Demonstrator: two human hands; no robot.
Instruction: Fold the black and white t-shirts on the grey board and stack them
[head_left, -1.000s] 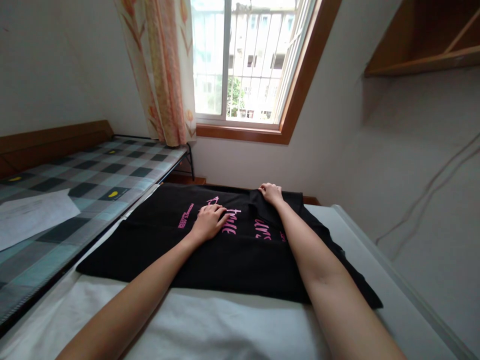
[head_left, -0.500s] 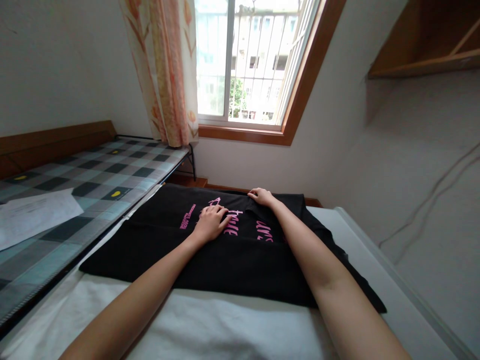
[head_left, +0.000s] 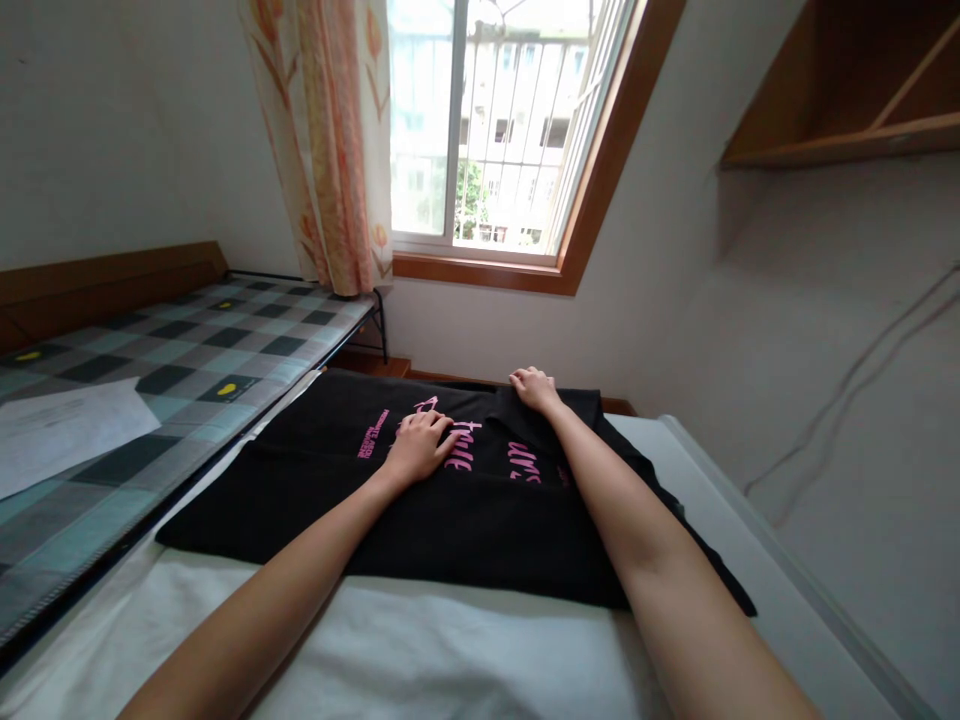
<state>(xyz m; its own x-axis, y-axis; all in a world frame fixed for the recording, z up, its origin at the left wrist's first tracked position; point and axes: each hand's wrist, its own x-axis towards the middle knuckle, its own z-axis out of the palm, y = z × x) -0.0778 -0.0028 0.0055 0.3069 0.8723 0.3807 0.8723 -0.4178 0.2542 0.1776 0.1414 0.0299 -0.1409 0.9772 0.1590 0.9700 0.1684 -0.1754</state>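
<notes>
A black T-shirt (head_left: 465,535) with pink lettering lies spread sideways over the white sheet, its sides folded inward in places. My left hand (head_left: 422,443) rests flat on its middle, fingers a little apart, covering part of the print. At the shirt's far edge, my right hand (head_left: 534,388) has its fingers curled on a folded flap of the cloth. The fingertips there are partly hidden. My right forearm crosses over the right part of the shirt.
White bedding (head_left: 465,655) lies under the shirt. On the left stands a bed with a checked mattress (head_left: 277,345) and papers (head_left: 71,430) on it. A curtain (head_left: 337,150) hangs by the barred window (head_left: 510,130). A wooden shelf (head_left: 847,140) juts from the right wall.
My right hand has shifted slightly right along the far edge, with the folded flap now lying a bit differently beneath it. My left hand stays in place. The view has turned slightly.
</notes>
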